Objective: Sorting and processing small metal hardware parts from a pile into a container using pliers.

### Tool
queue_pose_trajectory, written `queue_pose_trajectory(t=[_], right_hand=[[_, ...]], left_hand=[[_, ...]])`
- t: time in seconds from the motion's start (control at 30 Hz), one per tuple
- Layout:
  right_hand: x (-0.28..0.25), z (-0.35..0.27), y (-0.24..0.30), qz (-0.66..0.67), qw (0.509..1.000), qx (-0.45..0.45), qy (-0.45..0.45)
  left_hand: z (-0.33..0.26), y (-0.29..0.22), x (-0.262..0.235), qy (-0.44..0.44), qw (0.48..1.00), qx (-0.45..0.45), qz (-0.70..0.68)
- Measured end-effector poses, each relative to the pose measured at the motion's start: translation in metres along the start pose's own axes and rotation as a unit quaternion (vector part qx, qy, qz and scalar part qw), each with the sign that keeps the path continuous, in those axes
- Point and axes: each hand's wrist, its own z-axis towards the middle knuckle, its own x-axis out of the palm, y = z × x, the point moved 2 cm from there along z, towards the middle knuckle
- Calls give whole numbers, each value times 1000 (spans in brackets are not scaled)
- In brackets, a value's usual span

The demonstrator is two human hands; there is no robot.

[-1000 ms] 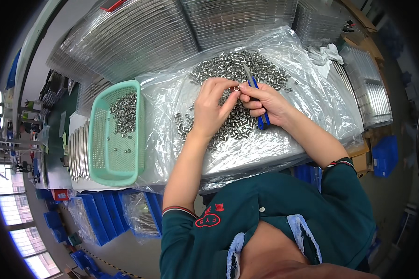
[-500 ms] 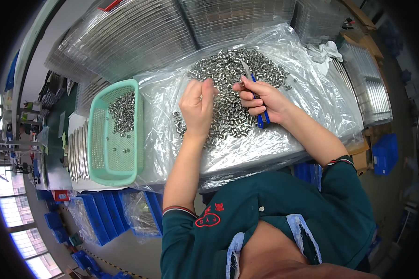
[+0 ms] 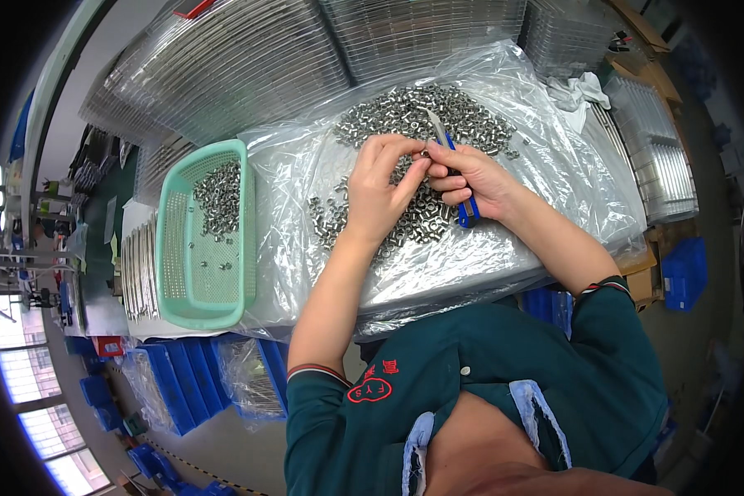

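Observation:
My right hand (image 3: 481, 180) is wrapped round a blue utility knife (image 3: 468, 212), its blade out and pointing away from me over the pile. Between my right thumb and forefinger sits one small metal sleeve (image 3: 425, 153). My left hand (image 3: 380, 186) meets it from the other side, thumb and fingertips closed at the same piece; the fingers partly hide it. Beneath both hands spreads a heap of small shiny metal sleeves (image 3: 413, 227) on clear plastic sheeting (image 3: 298, 248).
On the left stands a mint-green plastic basket (image 3: 215, 310) with more metal sleeves at its far end. Stacked clear trays (image 3: 248, 74) line the back. A white cloth (image 3: 585, 89) lies at the far right, beside more trays (image 3: 657, 149). Blue bins (image 3: 182, 384) stand below the table edge.
My left hand has come right from a closed pose beside my right hand to meet it at the small sleeve. My right hand, with the knife, has stayed nearly still.

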Motion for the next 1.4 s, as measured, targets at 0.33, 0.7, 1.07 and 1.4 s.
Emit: queue_pose_trajectory(t=[0.33,0.7,1.07,1.4], right_hand=[[2,-1,0,-10,1000,2,-2],[1,0,-1,16,1000,11,9],[0,0,0,2,1000,14,-4],[-3,2,-1,12,1000,17,3]], left_hand=[[-1,3,0,-4,1000,-21,-7],[-1,1,0,-13,1000,17,22],[-1,4,-1,8,1000,-6,-2],[-2,5,0,21,1000,-20,-2]])
